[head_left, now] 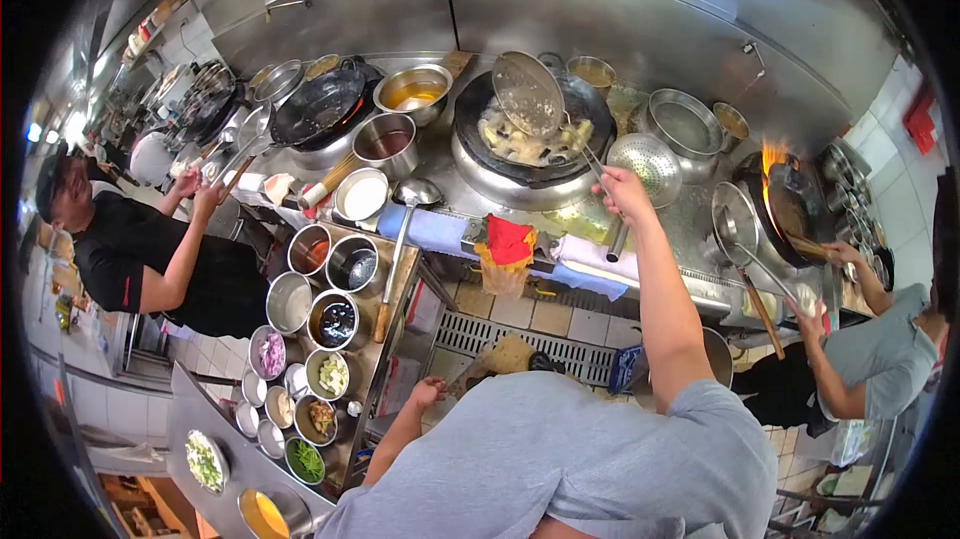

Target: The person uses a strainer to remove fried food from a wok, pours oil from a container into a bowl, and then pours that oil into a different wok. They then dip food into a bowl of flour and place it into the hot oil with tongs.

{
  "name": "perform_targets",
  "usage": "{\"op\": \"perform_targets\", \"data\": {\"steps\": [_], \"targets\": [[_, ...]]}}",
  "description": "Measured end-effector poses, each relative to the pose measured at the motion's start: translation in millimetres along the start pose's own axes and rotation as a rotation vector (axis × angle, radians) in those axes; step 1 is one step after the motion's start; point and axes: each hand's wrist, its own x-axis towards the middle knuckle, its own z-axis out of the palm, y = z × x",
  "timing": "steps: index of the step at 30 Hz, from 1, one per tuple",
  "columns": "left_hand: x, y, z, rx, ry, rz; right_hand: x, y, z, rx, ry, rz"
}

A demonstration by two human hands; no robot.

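My right hand (628,197) is closed around the handle of a round perforated skimmer (527,94). The skimmer's bowl is raised and tilted over a large black wok (468,134) on the middle burner. Pale and dark pieces of food (520,144) lie in bubbling liquid inside this wok. Low at my left side, my left hand (428,391) has its fingers curled; what it holds, if anything, cannot be made out. A second perforated strainer (645,167) rests on the stove right of the wok, near my right forearm.
Left, a ladle (418,191) lies near pots and several ingredient containers (332,374). Folded cloths (595,257) and a red cloth (510,239) line the stove edge. Co-workers stand left (150,249) and right (870,339); flames (772,164) rise by the right wok.
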Motion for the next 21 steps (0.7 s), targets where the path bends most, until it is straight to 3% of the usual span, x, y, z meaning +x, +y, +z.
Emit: {"op": "perform_targets", "data": {"steps": [3,6,11,13,14,15,17,18,21], "targets": [[0,18,8,-0.041,-0.009,0.038,-9,-3,-3,-0.044,-0.03,-0.011],[-32,54,27,0.109,0.07,0.02,-5,5,-17,0.247,-0.071,0.101],[-4,2,14,-0.016,0.103,0.08,0,4,-46,0.604,-0.083,0.147],[-24,2,19,0.059,0.165,0.026,-1,-6,-57,0.535,0.04,0.03],[-38,-1,23,0.123,0.218,0.003,1,-11,-60,0.49,0.198,0.008],[-51,-7,24,0.12,0.226,0.018,8,-15,-67,0.487,0.191,0.01],[-84,-3,35,0.132,0.281,-0.036,24,-19,-89,0.199,0.347,-0.129],[-109,13,48,0.145,0.326,-0.104,50,-10,-105,0.197,0.334,-0.125],[-65,-117,14,-0.243,0.292,-0.176,156,27,-140,-0.661,0.673,-0.449]]}}
